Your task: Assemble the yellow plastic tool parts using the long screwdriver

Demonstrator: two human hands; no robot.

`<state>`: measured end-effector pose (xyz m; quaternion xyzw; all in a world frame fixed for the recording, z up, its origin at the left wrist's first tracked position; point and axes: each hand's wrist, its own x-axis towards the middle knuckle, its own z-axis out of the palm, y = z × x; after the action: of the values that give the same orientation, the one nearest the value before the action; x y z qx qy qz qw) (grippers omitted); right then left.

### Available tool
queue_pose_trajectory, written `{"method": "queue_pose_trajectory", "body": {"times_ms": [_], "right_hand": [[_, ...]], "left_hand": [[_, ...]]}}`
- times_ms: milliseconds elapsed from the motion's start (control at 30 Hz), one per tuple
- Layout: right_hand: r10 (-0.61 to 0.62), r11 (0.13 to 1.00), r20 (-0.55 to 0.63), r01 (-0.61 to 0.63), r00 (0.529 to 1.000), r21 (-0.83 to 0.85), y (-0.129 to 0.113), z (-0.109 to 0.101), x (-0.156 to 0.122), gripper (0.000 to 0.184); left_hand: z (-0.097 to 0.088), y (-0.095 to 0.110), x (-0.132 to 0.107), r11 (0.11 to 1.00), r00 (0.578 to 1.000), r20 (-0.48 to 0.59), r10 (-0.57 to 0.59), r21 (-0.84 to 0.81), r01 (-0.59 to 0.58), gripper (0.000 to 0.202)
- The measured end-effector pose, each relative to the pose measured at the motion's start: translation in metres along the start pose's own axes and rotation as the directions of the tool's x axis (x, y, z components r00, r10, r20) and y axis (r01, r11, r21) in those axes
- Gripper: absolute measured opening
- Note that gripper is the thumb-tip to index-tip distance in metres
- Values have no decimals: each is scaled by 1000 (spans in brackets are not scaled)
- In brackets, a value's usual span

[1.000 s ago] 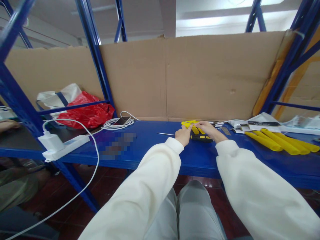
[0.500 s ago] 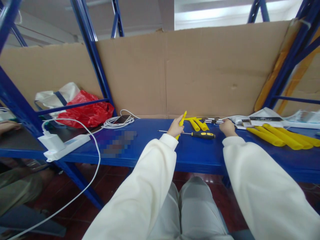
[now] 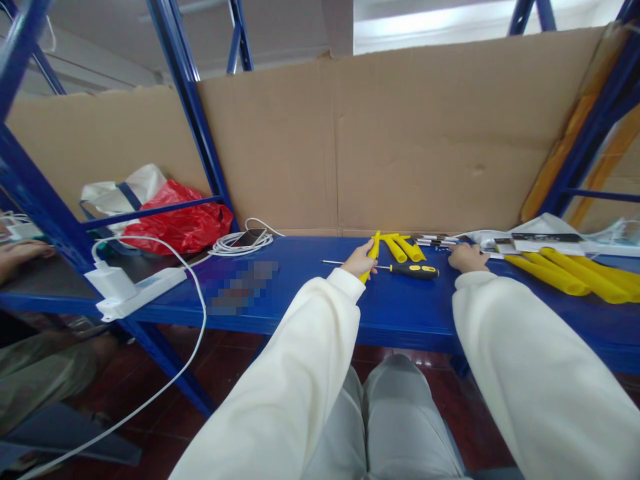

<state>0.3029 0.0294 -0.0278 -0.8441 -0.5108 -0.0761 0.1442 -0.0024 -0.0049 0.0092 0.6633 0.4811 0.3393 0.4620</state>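
Note:
My left hand is closed around a slim yellow sleeve-like piece, which points up and away from me. Under that hand lies a screwdriver with a black and yellow handle, its shaft running left across the bench. My right hand is low over the bench, beside small black-and-white rod-like parts. Its fingers are mostly hidden behind the back of the hand, so its hold cannot be made out. Several short yellow pieces lie between the hands. Longer yellow tubes rest to the right of my right hand.
The blue bench backs onto a cardboard wall. A flat black-and-white box lies at the back right. On the left are a red plastic bag, a coiled white cable, a power strip and another person's hand.
My left hand has lowered the yellow piece slightly and tilted it a little. The fingers of my right hand have shifted among the small parts. The whole view has turned slightly left.

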Motion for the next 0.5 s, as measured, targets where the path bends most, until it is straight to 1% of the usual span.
{"method": "queue_pose_trajectory", "body": {"times_ms": [200, 267, 367, 500], "right_hand": [[6, 1000, -34, -7, 999, -28, 0, 0, 2, 46], [20, 999, -28, -21, 999, -41, -1, -1, 3, 44], [45, 997, -11, -46, 999, -60, -2, -4, 1, 42], [65, 996, -24, -66, 998, -58, -4, -9, -4, 42]], "left_hand": [[1, -1, 1, 1000, 1000, 10, 4, -15, -4, 100], [1, -3, 3, 1000, 1000, 15, 7, -31, -6, 100], [1, -3, 3, 999, 1000, 26, 6, -41, -5, 99], [0, -3, 2, 1000, 1000, 24, 2, -25, -1, 99]]}}
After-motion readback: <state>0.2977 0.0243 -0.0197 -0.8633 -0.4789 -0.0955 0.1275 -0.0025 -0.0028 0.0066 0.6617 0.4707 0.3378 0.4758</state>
